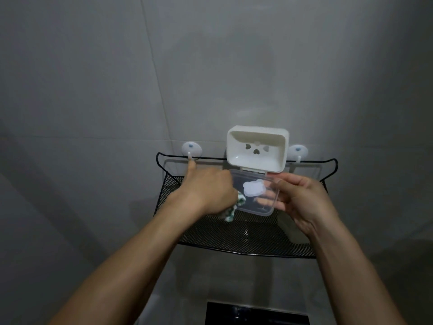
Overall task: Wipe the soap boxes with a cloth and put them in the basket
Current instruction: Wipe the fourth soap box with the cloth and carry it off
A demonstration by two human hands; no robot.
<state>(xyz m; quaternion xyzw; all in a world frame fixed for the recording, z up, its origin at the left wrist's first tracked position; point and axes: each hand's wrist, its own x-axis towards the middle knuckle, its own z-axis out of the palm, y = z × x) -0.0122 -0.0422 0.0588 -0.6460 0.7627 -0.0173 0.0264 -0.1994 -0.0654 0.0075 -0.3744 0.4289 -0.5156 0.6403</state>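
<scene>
Bare hands: right (302, 198) holds hinged plastic soap box (257, 148), left (206, 188) bunches patterned cloth (230, 213).

The soap box (257, 148) was cream-white with a clear lid (253, 195); below it, the mesh basket (246, 240) was black, the cloth (230, 213) green-and-white patterned.

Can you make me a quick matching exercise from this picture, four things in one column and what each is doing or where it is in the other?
Things:
1. left hand
2. right hand
3. soap box
4. basket

States:
A. hangs on the wall from white hooks
B. open, clear lid swung down
C. grips the green and white cloth
D. holds the clear lid

Pairs: 1-C, 2-D, 3-B, 4-A
</scene>
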